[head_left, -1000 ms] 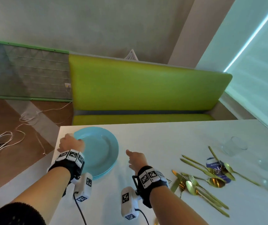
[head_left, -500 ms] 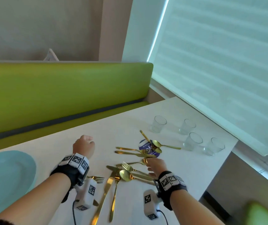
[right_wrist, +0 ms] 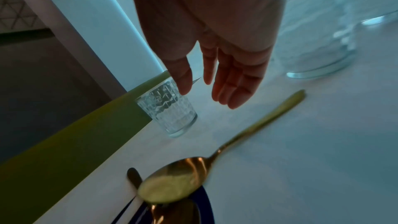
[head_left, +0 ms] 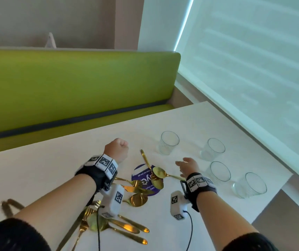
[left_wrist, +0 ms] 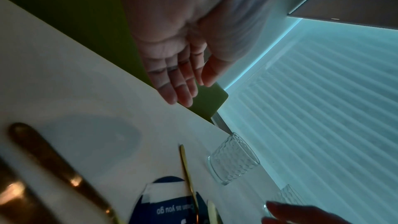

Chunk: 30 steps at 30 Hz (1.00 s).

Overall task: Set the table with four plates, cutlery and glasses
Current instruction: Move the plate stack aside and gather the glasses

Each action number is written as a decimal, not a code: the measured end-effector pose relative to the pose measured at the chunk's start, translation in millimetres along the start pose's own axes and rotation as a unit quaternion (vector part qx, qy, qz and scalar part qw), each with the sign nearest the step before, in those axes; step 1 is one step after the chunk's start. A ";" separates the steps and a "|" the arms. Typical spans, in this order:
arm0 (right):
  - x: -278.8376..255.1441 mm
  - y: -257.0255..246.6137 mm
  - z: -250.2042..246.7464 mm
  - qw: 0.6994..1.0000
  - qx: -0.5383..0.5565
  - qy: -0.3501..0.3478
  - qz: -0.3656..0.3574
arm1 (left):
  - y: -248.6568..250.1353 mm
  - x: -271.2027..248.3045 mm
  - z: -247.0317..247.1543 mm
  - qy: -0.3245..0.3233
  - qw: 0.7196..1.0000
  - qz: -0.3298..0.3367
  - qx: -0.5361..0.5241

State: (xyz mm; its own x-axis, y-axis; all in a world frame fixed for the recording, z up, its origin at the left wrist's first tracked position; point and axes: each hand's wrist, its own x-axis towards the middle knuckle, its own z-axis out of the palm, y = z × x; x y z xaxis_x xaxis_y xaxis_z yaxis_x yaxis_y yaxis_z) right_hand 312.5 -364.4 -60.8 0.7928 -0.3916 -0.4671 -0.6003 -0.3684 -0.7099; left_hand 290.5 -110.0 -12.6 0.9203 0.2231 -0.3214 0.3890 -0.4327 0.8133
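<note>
Green bench [head_left: 76, 91], beige wall [head_left: 54, 19], bright window blind [head_left: 253, 60]

Your right hand [head_left: 187, 166] is hovering with fingers spread over bare white table [head_left: 54, 165], in the gap between the gold cutlery pile [head_left: 137, 189] and four glasses [head_left: 215, 163]. The nearest glass [head_left: 219, 171] is standing just beside your wrist; the far-left glass [head_left: 168, 142] is sitting ahead, with clear tabletop before it. A gold spoon [right_wrist: 217, 152] is lying under your palm. The green bench back [head_left: 72, 87] is closing off the far edge.
</note>
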 end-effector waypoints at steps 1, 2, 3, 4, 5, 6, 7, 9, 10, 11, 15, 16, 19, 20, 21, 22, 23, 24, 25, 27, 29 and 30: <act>9.6 -4.8 2.5 1.000 -0.009 -0.002 -0.009 | 2.3 5.3 5.7 0.001 1.000 -0.005 -0.002; 19.6 -8.5 5.1 1.000 -0.017 -0.003 -0.016 | 4.2 10.1 10.2 0.002 1.000 -0.009 -0.001; 27.3 -13.1 7.8 1.000 -0.021 -0.007 -0.020 | 5.6 15.4 13.6 0.003 1.000 -0.013 0.000; 32.7 -17.8 10.4 0.999 -0.021 -0.012 -0.024 | 6.6 20.2 16.2 0.006 1.000 -0.017 0.002; 37.6 -21.6 12.8 0.999 -0.022 -0.017 -0.031 | 7.5 24.2 18.2 0.009 1.000 -0.021 0.003; 42.6 -24.9 15.4 0.999 -0.025 -0.023 -0.036 | 8.3 28.8 19.7 0.013 1.000 -0.023 0.005; 46.1 -27.8 17.8 0.998 -0.027 -0.027 -0.046 | 9.1 33.0 20.9 0.018 0.999 -0.025 0.008; 52.2 -29.5 22.7 0.997 -0.034 -0.030 -0.066 | 11.2 39.2 22.8 0.027 0.999 -0.028 0.015; 54.7 -29.3 25.2 0.996 -0.035 -0.032 -0.073 | 12.4 41.8 23.6 0.031 0.999 -0.029 0.017; 56.7 -28.7 27.9 0.996 -0.033 -0.030 -0.081 | 13.6 43.8 24.5 0.034 0.999 -0.029 0.017; 63.1 -26.6 35.4 0.993 -0.030 -0.018 -0.114 | 17.9 48.2 27.2 0.040 0.999 -0.031 0.015; 65.1 -25.9 37.4 0.992 -0.031 -0.016 -0.123 | 18.6 48.8 27.8 0.040 0.999 -0.032 0.014; 69.6 -23.0 42.7 0.989 -0.026 0.001 -0.143 | 19.9 48.7 30.0 0.036 0.999 -0.036 0.012; 70.2 -22.0 43.9 0.989 -0.024 0.009 -0.146 | 20.4 47.8 30.6 0.032 0.999 -0.035 0.011; 69.8 -21.9 44.8 0.989 -0.022 0.015 -0.148 | 21.0 47.3 31.0 0.028 0.999 -0.034 0.010; 69.0 -21.3 45.2 0.988 -0.022 0.018 -0.149 | 21.6 46.2 31.6 0.020 0.999 -0.033 0.009; 67.4 -21.3 45.0 0.988 -0.023 0.019 -0.150 | 22.0 45.1 32.8 0.011 0.999 -0.031 0.009; 65.2 -21.5 44.3 0.988 -0.026 0.017 -0.153 | 22.9 43.7 33.9 0.000 1.000 -0.029 0.010; 62.0 -22.0 43.1 0.987 -0.028 0.012 -0.157 | 23.9 42.2 35.7 -0.015 0.999 -0.027 0.013; 54.3 -23.5 39.0 0.985 -0.021 -0.009 -0.168 | 28.0 38.2 40.7 -0.049 0.998 -0.017 0.018; 43.3 -26.1 33.2 0.983 -0.014 -0.044 -0.177 | 33.1 32.1 47.6 -0.095 0.995 -0.014 0.012; 38.0 -26.5 30.1 0.981 -0.005 -0.064 -0.181 | 35.6 28.8 51.3 -0.119 0.993 -0.018 0.004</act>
State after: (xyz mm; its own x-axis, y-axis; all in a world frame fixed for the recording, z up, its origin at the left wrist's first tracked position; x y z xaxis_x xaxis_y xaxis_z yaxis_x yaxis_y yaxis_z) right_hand 361.7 -344.2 -75.6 0.9606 -0.1242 -0.2487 -0.2776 -0.4720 -0.8367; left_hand 333.1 -163.8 -17.8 0.8898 0.0269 -0.4556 0.4207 -0.4354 0.7959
